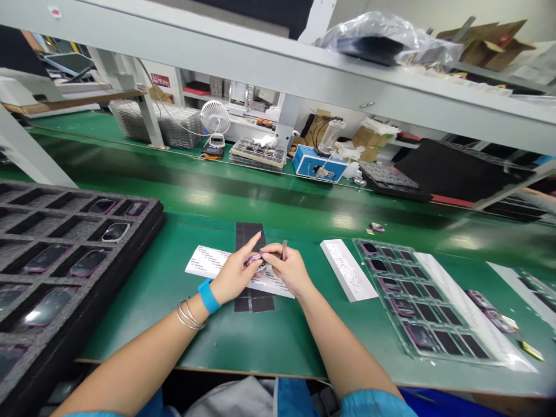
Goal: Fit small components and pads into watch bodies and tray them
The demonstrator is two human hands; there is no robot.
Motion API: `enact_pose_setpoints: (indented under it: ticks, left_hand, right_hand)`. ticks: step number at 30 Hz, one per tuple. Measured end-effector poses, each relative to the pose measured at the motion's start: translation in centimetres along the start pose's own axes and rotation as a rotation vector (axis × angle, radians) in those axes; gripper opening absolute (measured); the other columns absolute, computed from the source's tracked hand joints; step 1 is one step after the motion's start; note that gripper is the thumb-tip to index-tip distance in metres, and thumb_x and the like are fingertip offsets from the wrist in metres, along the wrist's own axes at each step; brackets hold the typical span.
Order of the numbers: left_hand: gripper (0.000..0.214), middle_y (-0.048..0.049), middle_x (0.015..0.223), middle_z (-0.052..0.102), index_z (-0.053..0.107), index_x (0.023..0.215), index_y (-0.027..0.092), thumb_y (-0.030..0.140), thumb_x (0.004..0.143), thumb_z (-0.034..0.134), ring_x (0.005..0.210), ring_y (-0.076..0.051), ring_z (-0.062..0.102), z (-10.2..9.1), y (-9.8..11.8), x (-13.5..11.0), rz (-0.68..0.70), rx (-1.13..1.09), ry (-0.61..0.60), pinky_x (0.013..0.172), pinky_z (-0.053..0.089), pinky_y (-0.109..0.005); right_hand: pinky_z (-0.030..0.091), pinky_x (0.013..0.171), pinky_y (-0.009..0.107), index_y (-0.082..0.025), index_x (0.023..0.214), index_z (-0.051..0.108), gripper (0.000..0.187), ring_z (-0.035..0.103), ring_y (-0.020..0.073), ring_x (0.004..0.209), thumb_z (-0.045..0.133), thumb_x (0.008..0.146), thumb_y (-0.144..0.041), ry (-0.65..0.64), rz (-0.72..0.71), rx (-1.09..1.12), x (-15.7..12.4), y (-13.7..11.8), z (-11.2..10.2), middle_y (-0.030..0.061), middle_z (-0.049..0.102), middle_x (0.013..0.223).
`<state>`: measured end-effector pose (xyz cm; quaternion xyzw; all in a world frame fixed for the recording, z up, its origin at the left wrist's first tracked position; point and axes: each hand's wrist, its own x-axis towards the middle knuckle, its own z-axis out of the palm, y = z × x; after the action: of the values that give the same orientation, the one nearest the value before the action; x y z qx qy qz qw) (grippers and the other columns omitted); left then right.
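Note:
My left hand [234,275], with a blue band and silver bangles at the wrist, holds a small purple-rimmed electronic device [256,260] between thumb and fingers, its index finger stretched out. Across from it, my right hand [289,271] pinches at the device's edge, and slim grey tweezers [284,250] stick up from its grip. The tweezers' tips are hidden by the fingers. Beneath both hands lies a white label sheet [204,260] with rows of small print. A black sheet [249,230] marked into rectangles lies under it on the green mat.
A grey foam tray [139,249] with dark-screened devices fills the left. To the right are a white block [347,269], a clear plastic tray [402,330] of purple-rimmed and black pieces, and loose devices [480,300]. Behind stand a fan [215,117] and a blue box [319,164], under a grey beam [260,52].

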<state>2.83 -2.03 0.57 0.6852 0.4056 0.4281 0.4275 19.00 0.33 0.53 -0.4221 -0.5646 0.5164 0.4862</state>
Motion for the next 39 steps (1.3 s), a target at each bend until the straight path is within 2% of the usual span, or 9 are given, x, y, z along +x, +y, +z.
enact_pose_setpoints:
  ticks: [4, 7, 10, 14, 22, 24, 27, 30, 39]
  left_hand:
    - [0.063, -0.0038, 0.099, 0.068, 0.02, 0.144, 0.017, 0.025, 0.087, 0.045, 0.079, -0.013, 0.061, 0.4, 0.1, -0.1, 0.008, -0.025, 0.015, 0.074, 0.048, -0.024]
    - [0.063, -0.0043, 0.105, 0.067, 0.02, 0.144, 0.018, 0.025, 0.087, 0.045, 0.079, -0.013, 0.062, 0.2, 0.2, -0.1, -0.01, -0.008, 0.02, 0.075, 0.049, -0.024]
    - [0.061, -0.0046, 0.107, 0.066, 0.023, 0.144, 0.019, 0.024, 0.087, 0.045, 0.075, -0.013, 0.062, 0.1, 0.2, -0.1, -0.017, -0.002, 0.012, 0.074, 0.049, -0.024]
    - [0.057, -0.0026, 0.095, 0.069, 0.029, 0.142, 0.021, 0.023, 0.087, 0.045, 0.07, -0.013, 0.062, -0.1, 0.3, -0.2, -0.033, 0.063, 0.014, 0.07, 0.048, -0.023]
    - [0.053, -0.0055, 0.113, 0.064, 0.042, 0.136, 0.026, 0.022, 0.084, 0.051, 0.082, -0.018, 0.063, -0.2, 0.2, 0.0, -0.042, -0.051, 0.058, 0.079, 0.048, -0.027]
    - [0.054, -0.0078, 0.1, 0.067, 0.044, 0.134, 0.018, 0.025, 0.082, 0.055, 0.069, -0.016, 0.062, 0.1, 0.0, 0.3, -0.184, -0.271, 0.04, 0.069, 0.05, -0.028]
    - [0.052, -0.0098, 0.098, 0.067, 0.05, 0.128, 0.012, 0.027, 0.079, 0.061, 0.069, -0.016, 0.062, 0.3, -0.1, 0.6, -0.321, -0.611, -0.002, 0.07, 0.052, -0.03]
    - [0.048, -0.0114, 0.107, 0.066, 0.054, 0.124, 0.012, 0.025, 0.078, 0.064, 0.073, -0.015, 0.064, 0.0, 0.2, 0.6, -0.395, -0.783, -0.001, 0.077, 0.052, -0.032]
    - [0.033, -0.0149, 0.1, 0.068, 0.064, 0.108, 0.008, 0.014, 0.076, 0.06, 0.079, -0.021, 0.067, -0.8, 0.7, 0.9, -0.459, -0.959, 0.064, 0.083, 0.053, -0.038]
  right_hand:
    - [0.013, 0.031, 0.02, -0.017, 0.083, 0.072, 0.03, 0.026, -0.0009, 0.033, 0.068, 0.071, -0.044, -0.049, 0.164, 0.162, -0.1, -0.5, -0.3, 0.0049, 0.066, 0.087]
    - [0.028, 0.035, 0.02, -0.019, 0.083, 0.072, 0.026, 0.038, 0.0019, 0.039, 0.073, 0.067, -0.039, -0.054, 0.079, 0.107, -0.1, -0.2, -0.3, 0.004, 0.067, 0.091]
    - [0.049, 0.067, 0.027, -0.021, 0.083, 0.072, 0.021, 0.06, 0.0139, 0.073, 0.075, 0.067, -0.035, -0.059, -0.089, -0.032, 0.0, 0.2, -0.3, 0.0041, 0.067, 0.095]
    - [0.043, 0.092, 0.035, -0.021, 0.085, 0.07, 0.019, 0.06, 0.0207, 0.097, 0.07, 0.073, -0.035, -0.055, -0.183, -0.185, 0.0, 0.3, -0.1, 0.0051, 0.068, 0.095]
    - [0.046, 0.083, 0.033, -0.021, 0.084, 0.069, 0.019, 0.06, 0.0196, 0.089, 0.064, 0.077, -0.037, -0.025, -0.208, -0.286, -0.2, 0.0, 0.6, 0.005, 0.067, 0.091]
    - [0.047, 0.063, 0.027, -0.019, 0.085, 0.07, 0.025, 0.059, 0.0151, 0.069, 0.065, 0.075, -0.042, -0.017, -0.074, -0.205, -0.1, -0.1, 0.3, 0.0052, 0.067, 0.087]
    - [0.025, 0.035, 0.02, -0.017, 0.091, 0.071, 0.038, 0.035, 0.003, 0.038, 0.062, 0.074, -0.051, -0.022, 0.14, -0.01, 0.0, -0.4, -0.3, 0.0056, 0.066, 0.083]
    - [0.013, 0.033, 0.02, -0.016, 0.093, 0.07, 0.043, 0.026, -0.0006, 0.033, 0.064, 0.072, -0.052, -0.006, 0.198, 0.082, -0.1, -0.8, -0.4, 0.0057, 0.064, 0.081]
    - [0.021, 0.035, 0.02, -0.016, 0.093, 0.07, 0.04, 0.03, 0.0011, 0.038, 0.066, 0.07, -0.049, 0.027, 0.178, 0.032, -0.4, -1.1, 0.1, 0.0054, 0.064, 0.083]
